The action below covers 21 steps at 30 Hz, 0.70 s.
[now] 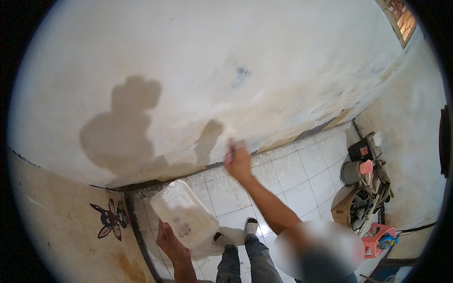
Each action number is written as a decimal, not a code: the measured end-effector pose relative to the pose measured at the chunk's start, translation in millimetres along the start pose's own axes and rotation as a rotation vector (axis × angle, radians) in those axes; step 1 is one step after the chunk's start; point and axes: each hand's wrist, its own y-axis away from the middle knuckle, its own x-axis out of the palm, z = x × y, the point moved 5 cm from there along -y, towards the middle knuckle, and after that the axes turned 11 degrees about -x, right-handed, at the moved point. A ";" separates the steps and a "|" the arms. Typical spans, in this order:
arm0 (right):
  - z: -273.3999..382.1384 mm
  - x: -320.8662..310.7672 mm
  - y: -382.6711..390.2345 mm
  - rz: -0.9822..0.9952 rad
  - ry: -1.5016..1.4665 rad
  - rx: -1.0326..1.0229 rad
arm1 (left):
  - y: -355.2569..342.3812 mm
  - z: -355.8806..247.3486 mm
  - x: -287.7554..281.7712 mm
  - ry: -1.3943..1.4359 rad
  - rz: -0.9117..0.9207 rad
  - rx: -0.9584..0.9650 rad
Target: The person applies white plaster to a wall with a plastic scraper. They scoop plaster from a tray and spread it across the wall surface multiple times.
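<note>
My left hand (171, 241) grips the lower left edge of a whitish, rounded rectangular plastic tub (175, 195). The tub is tilted above the floor, and some greyish spots show at its bottom. My right hand (238, 162) is raised close to the lower part of the stained white wall (198, 47). Its fingers are closed, and what they hold, if anything, is blurred and hidden. Pale patches and a dark smudge (241, 73) mark the wall above that hand.
White floor tiles (231, 219) run along the wall's foot. At the right stand a dark bucket (350, 173), a pink dipper (366, 167), a cardboard box (343, 207) with clutter beside it, and a pink plastic stool (372, 240). A flower-shaped decoration (111, 219) is on the left wall.
</note>
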 end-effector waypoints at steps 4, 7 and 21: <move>-57.0 -86.1 -49.9 -0.556 -0.017 0.302 | -0.4 7.6 -2.7 -0.002 -0.005 -0.025; -64.1 -102.7 -86.3 -0.705 -0.104 0.361 | -1.1 11.5 -0.9 0.009 -0.044 -0.042; 52.3 47.0 -4.0 -0.026 -0.100 -0.207 | -2.1 20.2 -13.3 0.084 -0.063 0.006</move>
